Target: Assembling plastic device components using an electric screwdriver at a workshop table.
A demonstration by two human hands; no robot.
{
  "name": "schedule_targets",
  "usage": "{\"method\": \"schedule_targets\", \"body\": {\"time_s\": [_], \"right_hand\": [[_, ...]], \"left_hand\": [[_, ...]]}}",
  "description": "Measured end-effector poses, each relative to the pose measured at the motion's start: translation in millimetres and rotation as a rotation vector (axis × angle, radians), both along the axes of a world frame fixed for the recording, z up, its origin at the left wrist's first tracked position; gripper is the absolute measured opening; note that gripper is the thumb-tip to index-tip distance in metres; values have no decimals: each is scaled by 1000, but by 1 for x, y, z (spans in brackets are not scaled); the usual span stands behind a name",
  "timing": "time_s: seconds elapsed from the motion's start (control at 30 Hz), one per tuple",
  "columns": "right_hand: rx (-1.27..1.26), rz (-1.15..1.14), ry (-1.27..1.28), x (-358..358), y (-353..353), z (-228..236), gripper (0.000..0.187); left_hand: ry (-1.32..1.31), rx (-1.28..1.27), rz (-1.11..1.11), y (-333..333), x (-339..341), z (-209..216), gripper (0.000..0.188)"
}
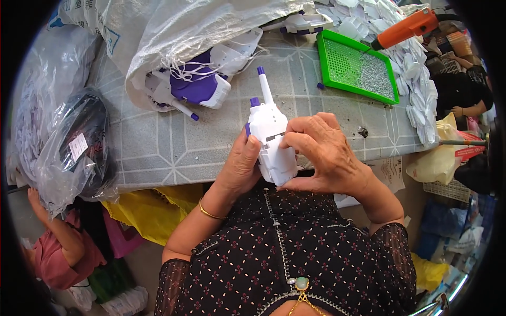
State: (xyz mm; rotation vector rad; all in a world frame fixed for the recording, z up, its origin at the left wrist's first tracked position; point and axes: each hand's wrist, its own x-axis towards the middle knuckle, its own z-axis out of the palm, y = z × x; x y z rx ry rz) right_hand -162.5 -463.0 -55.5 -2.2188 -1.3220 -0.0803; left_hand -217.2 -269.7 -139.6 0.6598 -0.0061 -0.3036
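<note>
A white toy walkie-talkie [269, 126] with purple parts is held just in front of the table's near edge, its purple-tipped antenna pointing away from me. My left hand [240, 162] grips it from the left, the thumb lying along its side. On the right, my right hand [324, 152] has bent fingers on the upper face by a dark slot, and its thumb is at the bottom end. Whether a separate cover sits under those fingers, I cannot tell. More white and purple handsets [195, 81] lie in the mouth of a white woven sack [174, 37].
A green tray [329, 71] of small screws stands at the back right, with an orange electric screwdriver [406, 29] above it. White plastic pieces [416, 100] are heaped along the right edge. Clear plastic bags [68, 142] fill the left side. Other people's arms [58, 237] show at both sides.
</note>
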Motion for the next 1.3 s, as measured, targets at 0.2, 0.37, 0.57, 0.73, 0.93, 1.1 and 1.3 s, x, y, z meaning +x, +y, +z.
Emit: {"method": "schedule_targets", "body": {"time_s": [0.2,0.37,0.57,0.73,0.93,1.1,1.3], "right_hand": [[2,9,86,4,2,4,72],[-99,-25,88,4,4,12,71],[52,-36,164,13,12,2,93],[67,137,367,22,14,-8,113],[-26,55,181,37,-1,-29,100],[-114,24,-17,35,-4,-27,84],[699,-670,-506,48,-105,5,69]], "left_hand": [[-34,48,19,0,2,-3,84],[-61,131,38,2,1,-6,80],[-3,88,10,5,0,-1,76],[-14,170,-55,9,-1,3,67],[-696,1339,363,19,-7,21,68],[-1010,1686,330,14,-7,14,60],[-990,1678,345,7,-9,14,54]]}}
